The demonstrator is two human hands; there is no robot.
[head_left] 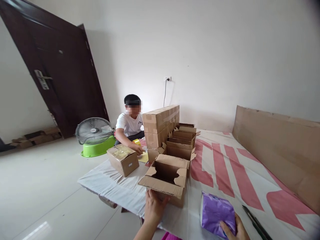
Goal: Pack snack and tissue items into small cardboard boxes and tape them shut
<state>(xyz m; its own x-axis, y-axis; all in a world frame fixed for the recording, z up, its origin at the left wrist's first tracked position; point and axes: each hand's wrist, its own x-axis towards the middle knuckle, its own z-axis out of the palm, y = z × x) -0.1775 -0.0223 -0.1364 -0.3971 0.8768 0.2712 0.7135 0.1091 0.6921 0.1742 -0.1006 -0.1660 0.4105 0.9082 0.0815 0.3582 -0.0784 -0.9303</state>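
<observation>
The left hand (154, 207) was set against the near side of an open cardboard box (177, 199), fingers spread under its front flap and thumb along the wall; whether it truly gripped the box could not be told. The box stood upright near the front edge of the bench (100, 178), flaps folded outward, its inside dark. The right hand (238, 228) gripped a purple plastic-wrapped pack (216, 211) by its right end, thumb pressed on the near face. The pack was to the right of the open box and apart from it, over the white and red cover.

A dark, slender tool (257, 222) lay to the right of the pack. Behind the open box ran a row of more open boxes (178, 151), alongside a taped stack of cartons (151, 125). A closed box (128, 163) sat to the left, and just beyond it a co-worker (127, 125) in a white top reached down near a yellow sheet (143, 157). A large cardboard panel (277, 143) stood along the right side.
</observation>
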